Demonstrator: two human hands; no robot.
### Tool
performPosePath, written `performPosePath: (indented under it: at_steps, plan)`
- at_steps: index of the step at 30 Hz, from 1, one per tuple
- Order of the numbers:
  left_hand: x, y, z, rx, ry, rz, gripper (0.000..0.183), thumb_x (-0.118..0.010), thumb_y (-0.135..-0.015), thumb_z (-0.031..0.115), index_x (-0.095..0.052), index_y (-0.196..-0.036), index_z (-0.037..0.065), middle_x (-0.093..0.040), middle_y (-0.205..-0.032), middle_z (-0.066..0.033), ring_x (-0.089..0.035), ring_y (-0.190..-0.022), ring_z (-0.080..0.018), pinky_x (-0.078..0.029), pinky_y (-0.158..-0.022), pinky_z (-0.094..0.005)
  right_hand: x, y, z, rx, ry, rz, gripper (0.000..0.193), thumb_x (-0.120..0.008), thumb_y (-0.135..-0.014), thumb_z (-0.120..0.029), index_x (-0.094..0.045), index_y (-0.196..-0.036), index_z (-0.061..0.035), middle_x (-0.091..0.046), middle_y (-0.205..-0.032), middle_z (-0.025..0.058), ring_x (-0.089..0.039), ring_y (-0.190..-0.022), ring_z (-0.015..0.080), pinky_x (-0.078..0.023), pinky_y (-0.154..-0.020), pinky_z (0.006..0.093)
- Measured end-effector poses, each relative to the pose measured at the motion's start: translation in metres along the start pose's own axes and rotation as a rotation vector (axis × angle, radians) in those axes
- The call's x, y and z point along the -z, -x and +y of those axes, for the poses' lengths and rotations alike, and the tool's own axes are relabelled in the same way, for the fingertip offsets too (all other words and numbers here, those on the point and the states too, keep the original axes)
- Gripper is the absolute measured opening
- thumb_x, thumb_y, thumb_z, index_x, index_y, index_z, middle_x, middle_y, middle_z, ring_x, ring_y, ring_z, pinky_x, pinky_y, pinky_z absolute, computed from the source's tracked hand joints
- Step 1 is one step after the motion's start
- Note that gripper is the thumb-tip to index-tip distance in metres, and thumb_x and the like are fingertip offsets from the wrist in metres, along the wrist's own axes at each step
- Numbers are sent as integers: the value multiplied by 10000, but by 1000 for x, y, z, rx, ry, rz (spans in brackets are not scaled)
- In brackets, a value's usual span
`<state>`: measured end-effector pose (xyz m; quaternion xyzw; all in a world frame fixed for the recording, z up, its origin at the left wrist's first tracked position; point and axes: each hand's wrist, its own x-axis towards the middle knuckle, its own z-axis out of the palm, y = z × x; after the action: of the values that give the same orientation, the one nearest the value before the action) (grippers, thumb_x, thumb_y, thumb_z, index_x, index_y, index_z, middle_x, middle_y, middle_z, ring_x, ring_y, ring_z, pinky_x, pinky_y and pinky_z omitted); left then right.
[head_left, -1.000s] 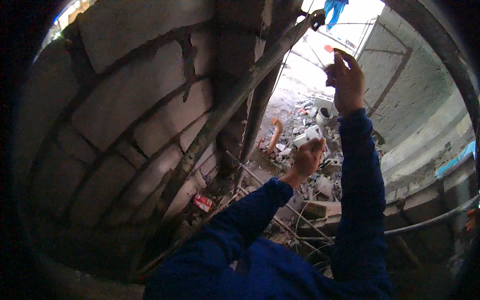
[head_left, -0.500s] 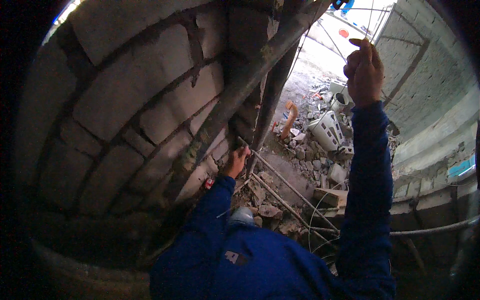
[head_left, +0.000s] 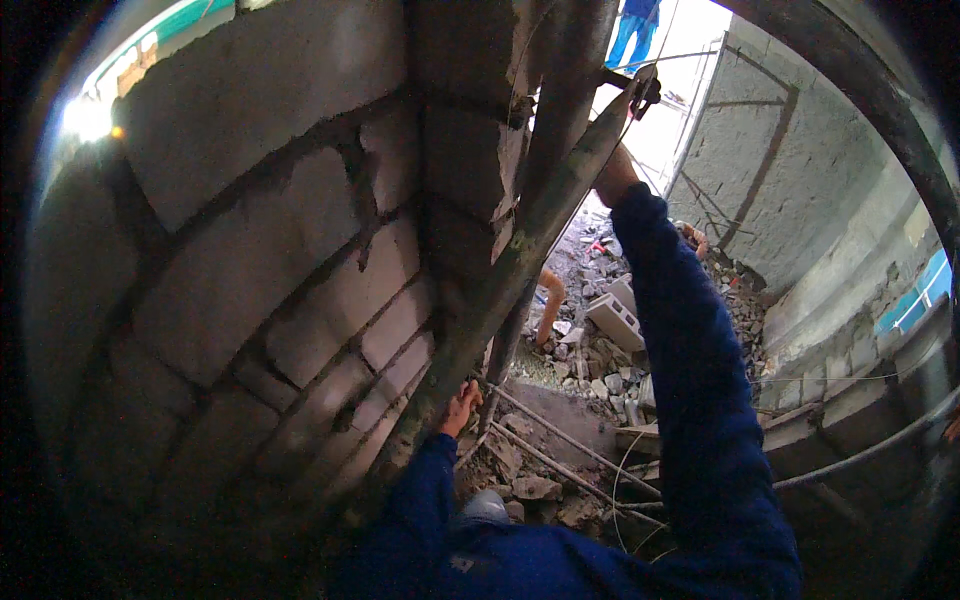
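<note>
My right arm stretches up toward the top of a greenish diagonal pole (head_left: 510, 255). The pole's upper end hides most of my right hand (head_left: 617, 178), including its fingers. A dark metal clamp (head_left: 645, 92) sits at that end, just above the hand, with a thin line rising past it. Low beside the pole, my left hand (head_left: 460, 408) has its fingers curled at the upper end of a thin metal rod (head_left: 560, 432). What those fingers hold is too small to tell. A grey block wall (head_left: 250, 260) with rough mortar joints stands at the left.
Rubble (head_left: 600, 375) covers the ground ahead, with a hollow concrete block (head_left: 615, 320) and an orange bent pipe (head_left: 550, 305) on it. A person in blue trousers (head_left: 630, 40) stands far off. A loose wire (head_left: 618, 480) loops beside the rods. Another pipe (head_left: 870, 455) crosses at the right.
My right hand, pinched on a thin line before, has gone behind the pole's upper end near the clamp. The view has shifted upward; my left hand stays low by the rod's end.
</note>
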<state>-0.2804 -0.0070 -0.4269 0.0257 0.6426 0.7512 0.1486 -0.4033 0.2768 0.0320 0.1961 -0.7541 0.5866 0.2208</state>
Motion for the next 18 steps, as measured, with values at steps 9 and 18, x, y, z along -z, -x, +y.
performPosePath:
  at_steps: [9, 18]
  plan:
    - [30, 23, -3, -66, 110, -211, 403, -495, -966, 392, -512, -712, 80, -483, -655, -24, -471, -577, -142, -401, -584, -334, -41, -53, 68, 216, -257, 72, 189, -502, -912, -83, -530, -1086, -16, -591, -981, 77, -583, -880, 167, -494, -743, 307]
    - [65, 91, -19, 15, 150, -93, 368, -449, -978, 402, -533, -799, 92, -483, -712, -27, -441, -534, -164, -373, -531, -352, -20, -29, 75, 325, 472, 261, 215, -568, -865, -148, -591, -1014, 5, -658, -935, 122, -615, -820, 260, -494, -724, 356]
